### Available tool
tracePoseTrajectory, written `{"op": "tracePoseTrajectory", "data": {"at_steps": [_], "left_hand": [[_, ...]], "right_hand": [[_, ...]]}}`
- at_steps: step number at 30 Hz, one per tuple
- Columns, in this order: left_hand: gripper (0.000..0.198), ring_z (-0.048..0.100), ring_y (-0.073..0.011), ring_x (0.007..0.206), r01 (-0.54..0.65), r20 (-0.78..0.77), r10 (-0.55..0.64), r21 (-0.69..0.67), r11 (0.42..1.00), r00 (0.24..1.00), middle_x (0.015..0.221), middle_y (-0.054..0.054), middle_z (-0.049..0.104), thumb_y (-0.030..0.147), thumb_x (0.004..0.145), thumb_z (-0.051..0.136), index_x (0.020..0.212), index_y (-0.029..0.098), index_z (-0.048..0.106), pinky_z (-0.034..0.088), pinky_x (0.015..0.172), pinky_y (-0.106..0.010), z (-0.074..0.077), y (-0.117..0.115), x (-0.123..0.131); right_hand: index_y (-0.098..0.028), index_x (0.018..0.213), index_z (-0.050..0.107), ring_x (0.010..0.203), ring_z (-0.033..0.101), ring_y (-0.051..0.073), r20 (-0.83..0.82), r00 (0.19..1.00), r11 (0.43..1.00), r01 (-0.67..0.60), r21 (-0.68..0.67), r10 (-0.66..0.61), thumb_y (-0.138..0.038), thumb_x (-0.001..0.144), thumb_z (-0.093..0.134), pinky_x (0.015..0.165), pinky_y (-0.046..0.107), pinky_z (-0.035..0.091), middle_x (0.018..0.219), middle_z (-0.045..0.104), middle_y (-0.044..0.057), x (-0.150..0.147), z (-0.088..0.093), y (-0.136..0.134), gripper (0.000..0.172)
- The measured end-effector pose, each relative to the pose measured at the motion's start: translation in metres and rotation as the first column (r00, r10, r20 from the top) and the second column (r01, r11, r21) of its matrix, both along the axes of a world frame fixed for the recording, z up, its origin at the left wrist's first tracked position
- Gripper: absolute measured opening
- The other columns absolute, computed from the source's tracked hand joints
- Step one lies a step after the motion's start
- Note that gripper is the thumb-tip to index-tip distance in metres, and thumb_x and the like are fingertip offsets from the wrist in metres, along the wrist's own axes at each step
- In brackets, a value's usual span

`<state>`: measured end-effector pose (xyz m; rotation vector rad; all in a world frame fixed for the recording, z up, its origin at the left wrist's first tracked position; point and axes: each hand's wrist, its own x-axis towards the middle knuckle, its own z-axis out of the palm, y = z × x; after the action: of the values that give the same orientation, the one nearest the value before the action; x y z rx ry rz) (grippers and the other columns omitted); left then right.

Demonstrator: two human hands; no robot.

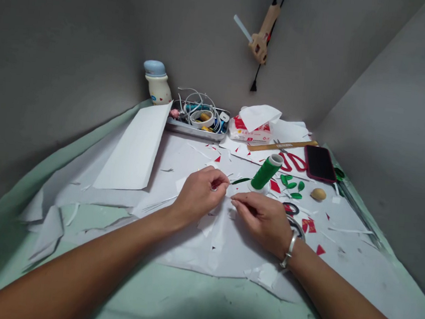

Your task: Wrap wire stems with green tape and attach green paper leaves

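My left hand (199,194) rests on white paper (190,237), fingers pinched around a small piece with a green leaf-like strip (241,181) sticking out to the right. A thin wire (159,203) trails left from under that hand. My right hand (263,218), a bracelet on its wrist, lies close beside it with thumb and fingers pinched together; what it holds is too small to name. A green spool of thread (266,172) stands upright just beyond both hands.
Green paper leaves (291,185), red scraps (309,225), red-handled scissors (293,161), a ruler (281,145), a dark phone (319,163), a tissue pack (251,129), a tray of cables (198,120), a bottle (157,83), black scissors (292,210). A glue gun (262,34) hangs on the wall.
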<state>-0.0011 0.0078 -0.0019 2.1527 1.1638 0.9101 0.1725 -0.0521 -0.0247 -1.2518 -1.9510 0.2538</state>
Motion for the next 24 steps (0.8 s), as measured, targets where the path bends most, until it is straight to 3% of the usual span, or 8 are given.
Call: {"op": "tracePoseTrajectory", "data": {"at_steps": [2,5,9,12,18,24], "left_hand": [[0.014,0.059,-0.0152,0.075,0.032,-0.088,-0.028,0.053,0.998,0.996,0.082,-0.003,0.066,0.015,0.081,0.054,0.081,0.017,0.068,0.045,0.071,-0.028,-0.002,0.000,-0.001],[0.016,0.058,-0.0169,0.076,0.100,-0.223,-0.071,0.126,0.987,0.972,0.081,-0.004,0.065,0.014,0.083,0.053,0.081,0.016,0.069,0.043,0.072,-0.030,-0.004,0.000,-0.001],[0.017,0.058,-0.0178,0.076,0.259,-0.349,-0.178,0.199,0.945,0.920,0.080,-0.004,0.065,0.016,0.084,0.053,0.087,0.017,0.070,0.042,0.074,-0.032,-0.005,0.001,-0.003],[0.019,0.058,-0.0184,0.076,0.332,-0.414,-0.219,0.224,0.916,0.884,0.082,-0.004,0.065,0.016,0.084,0.052,0.089,0.017,0.071,0.041,0.074,-0.033,-0.004,0.002,-0.004],[0.018,0.057,-0.0170,0.073,0.307,-0.404,-0.214,0.183,0.934,0.889,0.080,-0.004,0.065,0.014,0.083,0.052,0.085,0.017,0.070,0.041,0.073,-0.032,-0.001,0.003,-0.003],[0.016,0.056,-0.0168,0.074,0.131,-0.325,-0.060,0.202,0.971,0.944,0.079,-0.004,0.064,0.013,0.082,0.052,0.082,0.016,0.067,0.042,0.073,-0.031,0.001,0.003,-0.004]], "right_hand": [[-0.022,0.091,0.073,0.069,0.056,0.016,0.145,0.989,0.996,-0.007,0.088,-0.005,-0.024,0.090,0.057,0.067,0.029,0.043,0.075,0.069,0.002,0.005,0.003,0.001,0.016],[-0.021,0.090,0.073,0.075,0.053,0.019,0.230,0.973,0.981,-0.026,0.192,-0.019,-0.023,0.089,0.059,0.072,0.034,0.042,0.071,0.066,0.003,0.009,0.010,0.004,0.014],[-0.020,0.088,0.071,0.086,0.055,0.021,0.136,0.990,0.979,-0.056,0.195,0.029,-0.020,0.089,0.059,0.083,0.036,0.043,0.073,0.065,0.004,0.012,0.016,0.009,0.012],[-0.019,0.088,0.069,0.075,0.055,0.016,-0.005,0.997,0.994,-0.077,0.079,0.078,-0.019,0.091,0.057,0.073,0.031,0.044,0.071,0.063,0.002,0.014,0.015,0.011,0.012],[-0.020,0.092,0.071,0.065,0.051,0.011,-0.100,0.992,0.995,-0.086,-0.051,0.081,-0.022,0.090,0.060,0.062,0.024,0.040,0.070,0.057,-0.001,0.019,0.012,0.015,0.012],[-0.021,0.092,0.074,0.058,0.047,0.010,-0.037,0.995,0.991,-0.100,-0.095,0.097,-0.025,0.089,0.062,0.057,0.023,0.038,0.065,0.054,-0.002,0.021,0.011,0.016,0.013]]}}
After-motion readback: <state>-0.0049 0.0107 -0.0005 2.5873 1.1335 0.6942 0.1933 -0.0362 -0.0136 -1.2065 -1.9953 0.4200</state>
